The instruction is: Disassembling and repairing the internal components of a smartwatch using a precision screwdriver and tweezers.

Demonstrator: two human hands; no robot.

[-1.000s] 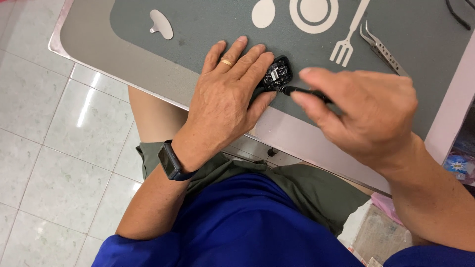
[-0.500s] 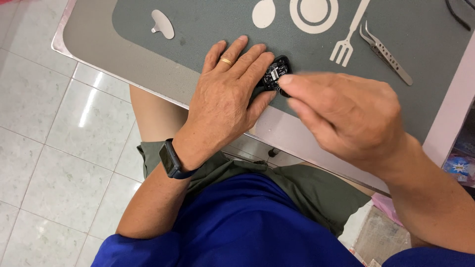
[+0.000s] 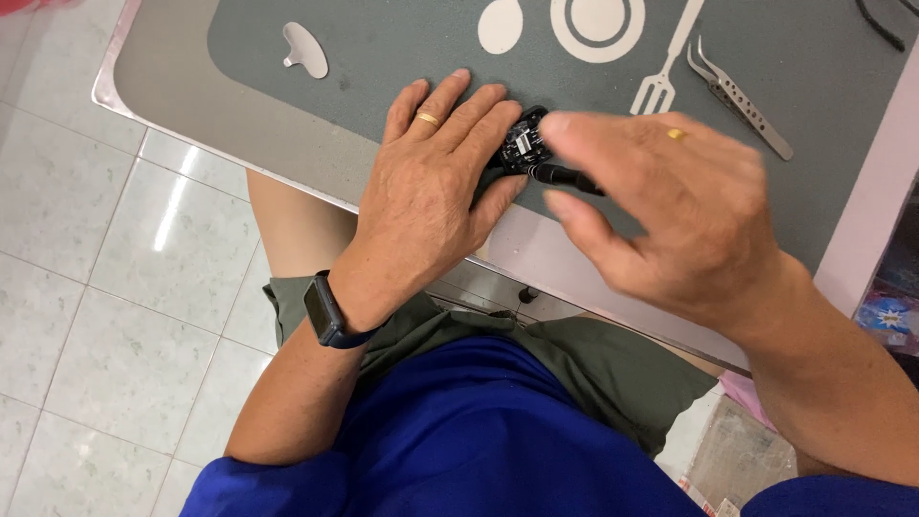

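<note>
We see a small black gadget (image 3: 525,144), open with tiny parts inside. Our left hand (image 3: 431,201) presses flat on it. Our right hand (image 3: 670,211) pinches a black tool (image 3: 565,177), and its fingers have spread wider than before.

Open mat (image 3: 383,38) to the far left, broken only by a small pale disc tool (image 3: 306,50). Blocked at centre by left hand (image 3: 431,182), small black device (image 3: 525,146) and right hand (image 3: 670,206). Tweezers (image 3: 742,96) lying far right; black cable (image 3: 876,24) at corner.

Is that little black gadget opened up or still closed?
Opened up: the small black device shows exposed inner parts, pinned by the left hand.
</note>
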